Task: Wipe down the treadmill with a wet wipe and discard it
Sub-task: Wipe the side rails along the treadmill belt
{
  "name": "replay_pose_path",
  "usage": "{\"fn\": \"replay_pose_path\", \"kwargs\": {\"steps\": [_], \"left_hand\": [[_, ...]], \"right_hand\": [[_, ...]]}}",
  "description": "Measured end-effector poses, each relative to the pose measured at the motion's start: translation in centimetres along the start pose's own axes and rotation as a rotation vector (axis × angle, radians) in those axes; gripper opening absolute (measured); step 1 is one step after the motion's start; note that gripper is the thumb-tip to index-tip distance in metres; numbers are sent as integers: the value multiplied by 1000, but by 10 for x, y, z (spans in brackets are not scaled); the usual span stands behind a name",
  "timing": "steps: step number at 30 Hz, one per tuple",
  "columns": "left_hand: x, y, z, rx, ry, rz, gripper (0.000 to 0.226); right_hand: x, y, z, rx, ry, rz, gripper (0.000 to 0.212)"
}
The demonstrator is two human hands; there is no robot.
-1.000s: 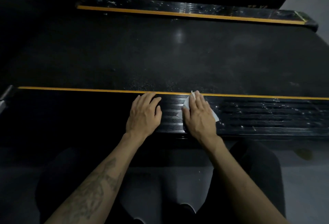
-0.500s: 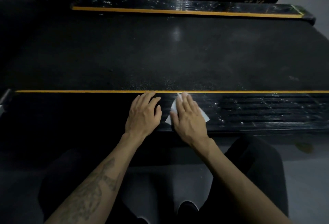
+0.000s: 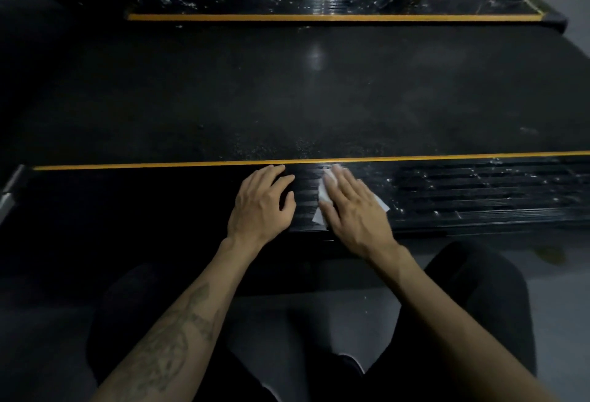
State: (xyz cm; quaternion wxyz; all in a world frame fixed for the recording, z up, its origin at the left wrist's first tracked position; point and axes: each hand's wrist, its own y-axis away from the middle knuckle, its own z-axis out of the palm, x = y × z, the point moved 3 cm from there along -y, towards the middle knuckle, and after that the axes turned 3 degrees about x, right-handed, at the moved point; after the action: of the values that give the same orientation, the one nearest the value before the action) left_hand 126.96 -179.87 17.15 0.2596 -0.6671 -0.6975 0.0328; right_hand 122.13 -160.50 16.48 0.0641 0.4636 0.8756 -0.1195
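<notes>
The black treadmill lies across the view, with its wide belt [image 3: 287,92] between two side rails edged in yellow. My right hand [image 3: 354,210] presses a white wet wipe [image 3: 323,192] flat on the ribbed near side rail [image 3: 479,191], fingers straight. Only the wipe's corners show around the hand. My left hand [image 3: 261,203] rests flat on the same rail just to the left, holding nothing.
White specks dot the rail to the right of my hands and the belt's near edge. The far side rail [image 3: 335,9] runs along the top. My knees in dark trousers sit on the grey floor [image 3: 319,322] below the rail.
My right hand has slid the wipe leftward along the near rail, closer to my left hand. The left hand has stayed in place.
</notes>
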Motion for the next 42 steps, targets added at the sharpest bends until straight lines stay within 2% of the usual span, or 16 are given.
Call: {"fn": "replay_pose_path", "kwargs": {"steps": [4, 7, 10, 13, 15, 16, 18, 21, 24, 26, 27, 29, 32, 36, 38, 42], "left_hand": [[2, 1, -1, -28, 15, 25, 50], [3, 2, -1, -33, 10, 31, 50], [4, 2, -1, -36, -8, 25, 48], [5, 1, -1, -47, -28, 29, 48], [6, 1, -1, -46, -40, 27, 48], [7, 0, -1, -42, -45, 28, 48], [7, 0, -1, -31, -50, 34, 46], [7, 0, -1, -34, -52, 43, 40], [6, 0, 1, -36, -51, 39, 38], [6, -1, 1, -26, -45, 36, 41], [6, -1, 1, -24, -40, 36, 43], [7, -1, -1, -20, -31, 40, 46], [7, 0, -1, -19, -23, 36, 42], [7, 0, -2, -10, -11, 29, 39], [8, 1, -1, -4, -13, 32, 36], [6, 2, 0, 12, -11, 32, 36]], "right_hand": [[2, -1, 3, 87, 61, 250, 69], [-23, 2, 13, 77, 32, 87, 70], [-6, 8, 5, 45, 10, -65, 68], [23, 8, -3, 111, 28, 140, 68], [14, 7, -1, 142, 40, 258, 70], [4, 6, 2, 136, 36, 249, 72], [-15, 10, 11, 89, 18, 95, 73], [-4, 15, 6, 21, -2, -74, 71], [16, 16, 1, 90, 11, 125, 70], [2, 14, 4, 139, 42, 240, 71], [-9, 13, 7, 140, 47, 233, 72], [-27, 15, 12, 132, 37, 86, 70], [-15, 21, 7, 63, 13, -82, 68], [9, 24, 1, 203, 31, 211, 63], [-8, 23, 7, 235, 48, 260, 64], [-23, 27, 13, 139, 21, -8, 67]]}}
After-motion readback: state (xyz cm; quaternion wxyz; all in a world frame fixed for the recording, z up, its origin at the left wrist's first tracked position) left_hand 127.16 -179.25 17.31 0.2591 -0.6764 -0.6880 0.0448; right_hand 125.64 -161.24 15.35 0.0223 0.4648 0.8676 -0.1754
